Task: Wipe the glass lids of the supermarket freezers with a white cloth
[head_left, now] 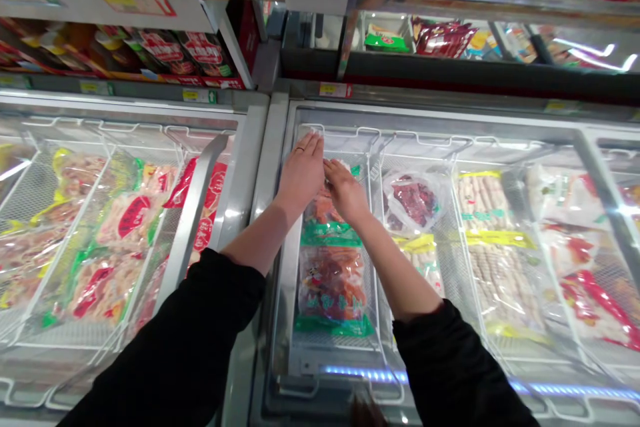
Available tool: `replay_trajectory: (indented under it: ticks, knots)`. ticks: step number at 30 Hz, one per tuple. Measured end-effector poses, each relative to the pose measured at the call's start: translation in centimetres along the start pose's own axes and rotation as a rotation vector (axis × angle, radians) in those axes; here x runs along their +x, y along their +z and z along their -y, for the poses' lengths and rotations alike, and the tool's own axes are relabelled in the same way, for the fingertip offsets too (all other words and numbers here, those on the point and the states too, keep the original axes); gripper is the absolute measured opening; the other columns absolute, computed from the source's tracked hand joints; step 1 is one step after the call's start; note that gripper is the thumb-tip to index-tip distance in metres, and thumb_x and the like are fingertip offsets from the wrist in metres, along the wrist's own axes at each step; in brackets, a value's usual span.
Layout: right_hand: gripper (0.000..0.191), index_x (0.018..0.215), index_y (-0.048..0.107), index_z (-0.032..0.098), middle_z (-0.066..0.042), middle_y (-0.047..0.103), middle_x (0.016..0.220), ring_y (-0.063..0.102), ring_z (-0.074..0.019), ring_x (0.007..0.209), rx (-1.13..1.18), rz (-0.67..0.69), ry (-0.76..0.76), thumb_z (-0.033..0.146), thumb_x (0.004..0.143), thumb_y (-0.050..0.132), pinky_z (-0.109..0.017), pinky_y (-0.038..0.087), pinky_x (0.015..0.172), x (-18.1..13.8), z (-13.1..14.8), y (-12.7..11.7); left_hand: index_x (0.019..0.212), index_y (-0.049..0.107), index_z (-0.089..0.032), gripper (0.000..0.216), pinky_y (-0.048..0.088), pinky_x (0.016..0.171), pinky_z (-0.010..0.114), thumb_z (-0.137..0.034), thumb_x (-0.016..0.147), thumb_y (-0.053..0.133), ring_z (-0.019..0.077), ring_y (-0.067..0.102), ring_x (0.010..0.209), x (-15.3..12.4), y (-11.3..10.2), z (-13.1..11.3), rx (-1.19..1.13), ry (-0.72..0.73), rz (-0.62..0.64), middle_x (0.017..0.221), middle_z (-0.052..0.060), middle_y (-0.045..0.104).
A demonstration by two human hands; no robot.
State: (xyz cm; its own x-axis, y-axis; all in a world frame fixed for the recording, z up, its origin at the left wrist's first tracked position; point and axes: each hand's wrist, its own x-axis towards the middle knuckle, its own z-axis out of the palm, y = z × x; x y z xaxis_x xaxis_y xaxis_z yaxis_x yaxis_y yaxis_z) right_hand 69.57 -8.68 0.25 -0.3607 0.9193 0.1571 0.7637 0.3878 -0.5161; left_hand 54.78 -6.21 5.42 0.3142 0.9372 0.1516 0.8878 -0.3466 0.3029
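Both my hands reach into the left bin of an open chest freezer [280, 147]. My left hand [301, 170] lies flat with fingers stretched out together, a ring on one finger, at the far end of the wire basket [373, 147]. My right hand [344, 191] rests beside it on a green-edged bag of frozen food [325, 217]; its fingertips curl down and are partly hidden behind the left hand. A second green-edged bag [332, 288] lies nearer to me in the same bin.
A clear bag of dark red meat [414, 199] lies in the adjoining bin, with pale sausage packs [493, 240] further right. A second freezer [115, 227] on the left holds red and green packets under a glass lid. Shelves of boxed goods [165, 47] rise behind.
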Motion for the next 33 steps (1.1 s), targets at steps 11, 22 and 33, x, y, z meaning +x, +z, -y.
replay_trajectory:
  ticks: [11,22,33]
  knots:
    - [0.056,0.15,0.052,0.023,-0.004,0.052,0.154,0.041,-0.0244,0.149,0.025,-0.112,0.054,0.007,0.097,0.042,-0.051,0.039,0.124,-2.3,-3.6,-2.2,0.149,0.046,0.004,0.052,0.026,0.128,0.038,-0.009,0.1,0.036,0.0253,0.034,0.151,-0.2,-0.4,0.0,0.033,0.023,-0.021,0.158,0.02,0.044]
    - [0.064,0.152,0.048,0.03,0.002,0.052,0.154,0.038,-0.019,0.15,0.075,0.021,-0.074,0.003,0.094,0.043,-0.047,0.038,0.126,-6.2,-2.7,-2.8,0.154,0.045,-0.012,0.059,0.029,0.127,0.041,-0.008,0.095,0.044,0.0242,0.038,0.15,0.2,0.2,0.2,-0.018,0.017,-0.048,0.156,0.014,0.049]
    - [0.059,0.15,0.052,0.025,-0.003,0.053,0.154,0.041,-0.0236,0.148,0.074,-0.094,0.019,0.005,0.095,0.046,-0.051,0.04,0.124,-4.7,0.0,-0.3,0.151,0.042,0.005,0.055,0.026,0.128,0.042,-0.01,0.098,0.04,0.0271,0.032,0.153,-5.7,-0.7,-1.6,0.053,0.133,0.064,0.16,0.021,0.04]
